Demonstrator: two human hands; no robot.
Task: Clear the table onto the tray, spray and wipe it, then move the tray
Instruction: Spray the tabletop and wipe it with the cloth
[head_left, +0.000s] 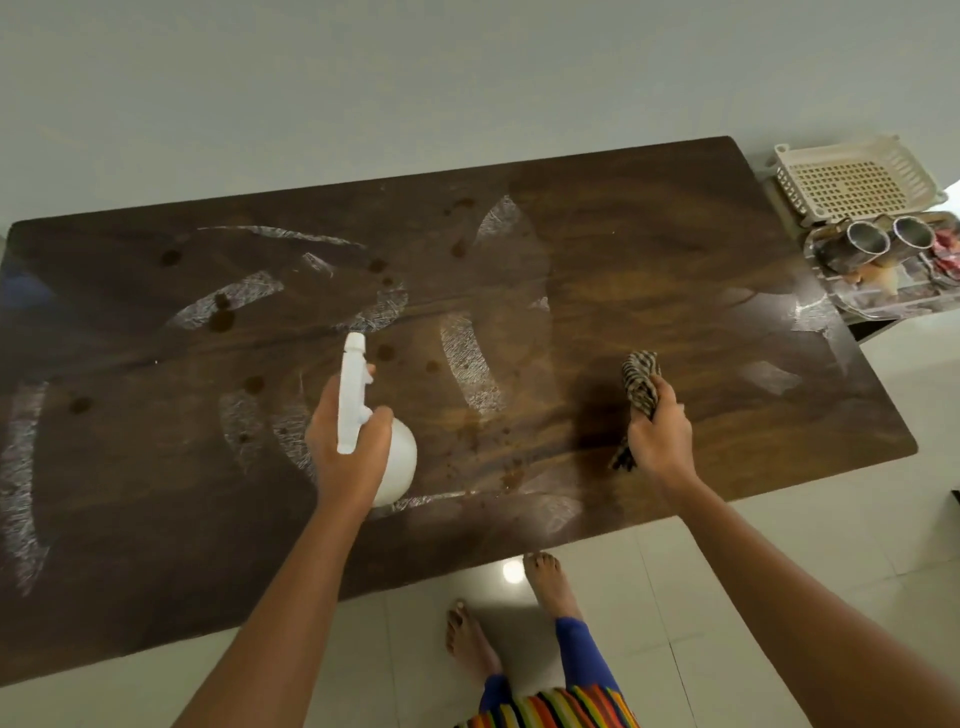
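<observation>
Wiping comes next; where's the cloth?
Head view, right of centre: the right hand grips the striped cloth over the table, right of the spray bottle.

Dark brown wooden table (649, 249) is standing on a pale tiled floor (857, 519), running left to right. White curved smears (470, 364) are streaking most of its top. Small dark spots (221, 319) are sitting across its left and middle. Bare feet (550, 582) are standing on the tiles by the near edge.
</observation>
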